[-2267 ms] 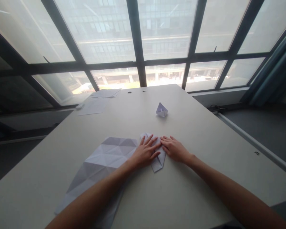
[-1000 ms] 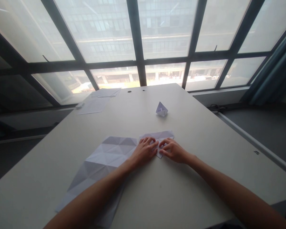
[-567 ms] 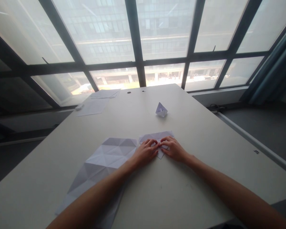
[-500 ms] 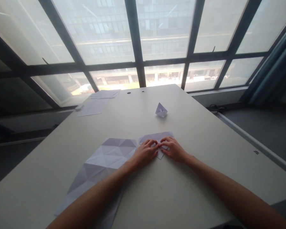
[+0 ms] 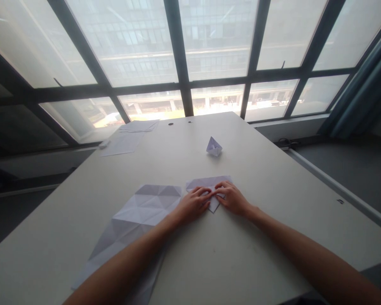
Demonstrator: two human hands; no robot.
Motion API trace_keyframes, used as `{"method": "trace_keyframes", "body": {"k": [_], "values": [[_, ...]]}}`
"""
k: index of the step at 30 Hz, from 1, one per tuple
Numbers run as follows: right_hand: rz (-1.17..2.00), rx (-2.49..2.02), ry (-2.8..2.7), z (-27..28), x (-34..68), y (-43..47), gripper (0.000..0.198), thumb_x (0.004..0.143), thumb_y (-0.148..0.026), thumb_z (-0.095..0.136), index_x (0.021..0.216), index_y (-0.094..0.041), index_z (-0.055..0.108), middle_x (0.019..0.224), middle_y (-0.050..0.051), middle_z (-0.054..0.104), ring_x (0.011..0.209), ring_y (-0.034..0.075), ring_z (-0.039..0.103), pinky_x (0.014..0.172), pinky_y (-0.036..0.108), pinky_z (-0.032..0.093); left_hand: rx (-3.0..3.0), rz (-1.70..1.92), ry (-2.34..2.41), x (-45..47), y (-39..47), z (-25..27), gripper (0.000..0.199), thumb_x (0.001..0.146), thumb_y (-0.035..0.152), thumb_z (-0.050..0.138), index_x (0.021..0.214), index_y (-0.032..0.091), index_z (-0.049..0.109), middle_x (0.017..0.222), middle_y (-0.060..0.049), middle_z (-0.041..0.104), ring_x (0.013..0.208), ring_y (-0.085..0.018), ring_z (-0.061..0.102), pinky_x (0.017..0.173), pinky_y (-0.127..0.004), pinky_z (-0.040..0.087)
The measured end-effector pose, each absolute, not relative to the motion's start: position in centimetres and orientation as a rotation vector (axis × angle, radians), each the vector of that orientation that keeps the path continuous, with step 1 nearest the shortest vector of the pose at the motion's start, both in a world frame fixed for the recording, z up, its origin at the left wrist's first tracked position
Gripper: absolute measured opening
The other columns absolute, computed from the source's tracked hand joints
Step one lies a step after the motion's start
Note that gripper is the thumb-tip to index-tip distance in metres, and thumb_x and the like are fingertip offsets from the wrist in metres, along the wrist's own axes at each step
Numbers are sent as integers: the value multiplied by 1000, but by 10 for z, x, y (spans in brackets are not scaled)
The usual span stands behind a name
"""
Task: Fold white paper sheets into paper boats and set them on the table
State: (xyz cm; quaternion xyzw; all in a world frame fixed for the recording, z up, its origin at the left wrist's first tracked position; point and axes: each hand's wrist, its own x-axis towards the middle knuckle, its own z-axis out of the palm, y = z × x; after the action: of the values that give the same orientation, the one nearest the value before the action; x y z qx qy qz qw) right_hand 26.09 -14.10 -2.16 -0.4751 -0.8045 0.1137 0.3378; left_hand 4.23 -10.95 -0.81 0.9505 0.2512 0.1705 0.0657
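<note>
A small folded sheet of white paper [image 5: 206, 181] lies on the table, with a flat band along its far side and a pointed tip towards me. My left hand [image 5: 197, 201] rests on its left half, fingers bent and pressed onto the paper. From the right, my right hand [image 5: 231, 198] presses on the other half, its fingertips meeting those of the left near the middle. The fingers cover the centre of the folds. Under my left forearm spreads a larger creased sheet of paper [image 5: 139, 207].
A folded paper boat [image 5: 213, 147] stands farther back on the white table [image 5: 260, 254]. Several flat paper sheets [image 5: 123, 142] lie at the far left, with a small white object [image 5: 104, 144] beside them. Framed windows rise behind the table.
Both hands stay on the folded paper, and their fingers have shifted only slightly. The whole view has moved a little; the paper boat and the sheets lie as before.
</note>
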Motion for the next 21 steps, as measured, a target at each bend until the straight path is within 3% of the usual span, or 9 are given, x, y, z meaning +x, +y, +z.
{"method": "trace_keyframes", "body": {"k": [6, 13, 21], "values": [[273, -1296, -2036, -23, 260, -137, 23, 85, -10, 57, 98, -21, 73, 103, 6, 68, 100, 19, 59, 93, 31, 45, 2876, 568, 731, 43, -110, -8, 29, 96, 25, 48, 119, 26, 65, 128, -7, 58, 119, -23, 51, 103, -37, 44], [79, -1548, -1878, -24, 270, -126, 38, 87, -11, 51, 122, -19, 63, 127, 10, 61, 119, 23, 50, 102, 39, 37, 2861, 605, 705, 43, -109, -10, 27, 95, 23, 50, 117, 26, 66, 127, -8, 59, 119, -23, 52, 102, -37, 46], [36, -1580, -1915, -27, 273, -125, 44, 85, -11, 54, 129, -18, 56, 127, 10, 61, 119, 24, 50, 104, 41, 30, 2829, 626, 714, 42, -109, -12, 27, 93, 23, 52, 117, 27, 66, 128, -8, 59, 120, -22, 53, 100, -36, 48]]}}
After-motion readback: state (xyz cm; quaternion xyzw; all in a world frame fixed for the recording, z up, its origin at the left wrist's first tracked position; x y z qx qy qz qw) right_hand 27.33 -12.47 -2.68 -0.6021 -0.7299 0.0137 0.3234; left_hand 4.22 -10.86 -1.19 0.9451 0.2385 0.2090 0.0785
